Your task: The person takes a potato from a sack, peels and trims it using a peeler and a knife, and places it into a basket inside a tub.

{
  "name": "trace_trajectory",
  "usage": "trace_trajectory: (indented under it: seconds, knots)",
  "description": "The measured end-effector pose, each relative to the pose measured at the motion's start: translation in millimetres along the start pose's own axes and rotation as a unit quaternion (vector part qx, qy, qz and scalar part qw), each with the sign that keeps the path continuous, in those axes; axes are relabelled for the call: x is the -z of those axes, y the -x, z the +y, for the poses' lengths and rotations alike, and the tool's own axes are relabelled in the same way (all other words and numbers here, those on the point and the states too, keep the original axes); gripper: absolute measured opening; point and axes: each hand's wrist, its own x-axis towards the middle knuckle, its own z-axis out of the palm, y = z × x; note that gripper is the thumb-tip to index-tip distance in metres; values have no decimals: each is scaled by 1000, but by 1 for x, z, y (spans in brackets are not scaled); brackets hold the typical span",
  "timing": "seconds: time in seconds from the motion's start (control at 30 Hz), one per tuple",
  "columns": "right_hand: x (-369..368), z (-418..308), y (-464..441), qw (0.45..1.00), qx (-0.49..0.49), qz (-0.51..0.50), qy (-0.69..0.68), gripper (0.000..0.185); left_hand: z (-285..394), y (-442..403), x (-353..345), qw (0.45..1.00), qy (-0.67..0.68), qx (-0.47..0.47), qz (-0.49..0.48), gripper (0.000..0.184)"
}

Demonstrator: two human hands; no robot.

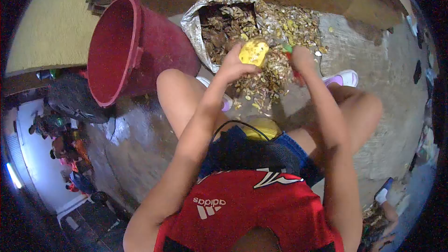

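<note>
My left hand (233,66) is closed around a yellow potato (254,53), mostly bare of skin with brown spots left on it. Just to the right, my right hand (302,61) is closed on a small tool with a green part (287,47) and a red part below; blur hides its exact kind. The two hands are apart, above a heap of peelings (261,84) in brown and yellow. Behind my left hand lies a sack (193,23) with a silvery rim, its mouth full of brown peelings.
A big dark-red bucket (158,42) leans with its mouth to the left. My shoes (346,78) flank the peelings. A yellow seat (260,129) shows between my thighs. A tyre (77,98) is at the left. Another person's leg (385,196) is at the lower right.
</note>
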Motion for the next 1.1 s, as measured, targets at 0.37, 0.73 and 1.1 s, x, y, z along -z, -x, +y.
trace_trajectory:
  seconds: [0.37,0.73,1.1]
  knots:
    - [50,-51,43,992,77,-98,-27,23,8,2,1,977,209,51,7,80]
    - [34,-62,59,984,165,-8,66,13,-1,-3,-1,996,87,4,1,79]
    - [18,11,-6,994,3,72,78,13,10,10,-7,995,77,17,-65,80]
